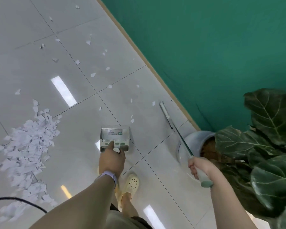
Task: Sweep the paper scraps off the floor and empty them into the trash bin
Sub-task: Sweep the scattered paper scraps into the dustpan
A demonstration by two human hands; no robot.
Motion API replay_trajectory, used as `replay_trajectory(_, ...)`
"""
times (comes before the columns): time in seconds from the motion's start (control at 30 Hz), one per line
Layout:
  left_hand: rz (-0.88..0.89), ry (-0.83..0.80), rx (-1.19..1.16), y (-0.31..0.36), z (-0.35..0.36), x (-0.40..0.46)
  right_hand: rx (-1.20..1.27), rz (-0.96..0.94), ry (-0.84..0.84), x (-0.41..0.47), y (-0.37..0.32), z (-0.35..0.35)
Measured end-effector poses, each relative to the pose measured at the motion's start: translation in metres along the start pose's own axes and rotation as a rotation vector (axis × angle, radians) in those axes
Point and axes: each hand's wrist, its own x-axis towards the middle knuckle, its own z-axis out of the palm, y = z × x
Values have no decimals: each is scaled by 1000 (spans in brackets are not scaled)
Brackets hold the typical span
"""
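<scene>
A big heap of white paper scraps (30,142) lies on the grey tiled floor at the left. Single scraps (93,74) are scattered across the tiles further off. My left hand (111,160) grips the top of the handle of a grey dustpan (115,138), which stands on the floor right in front of me, its pan empty. My right hand (197,167) grips the pale handle of a broom (177,129). The broom's narrow head (165,114) rests on the floor near the wall, to the right of the dustpan. No trash bin is in view.
A green wall (213,47) with a beige skirting runs diagonally on the right. A potted plant with large dark leaves (261,146) in a white pot (198,136) stands by my right arm. A black cable (23,201) crosses the lower left. My foot in a yellow clog (131,183) is below the dustpan.
</scene>
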Motion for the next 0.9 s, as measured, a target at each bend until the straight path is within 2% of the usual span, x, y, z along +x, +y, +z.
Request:
replay_trajectory(0.17,-10,40,27,-1,-4,4,64,16,-7,-15,29,-6)
replay_trajectory(0.33,13,68,112,1,-7,-7,192,-7,17,7,-2,11)
replay_trajectory(0.43,31,100,166,2,-11,-4,43,-72,42,16,-34,23)
replay_trajectory(0.53,54,122,199,0,-13,4,-304,-179,-11,6,-51,51)
replay_trajectory(0.63,53,127,215,1,-12,8,-439,-198,-91,-7,-46,73)
replay_trajectory(0.9,79,103,206,5,-12,1,-109,-48,-205,-13,-15,22)
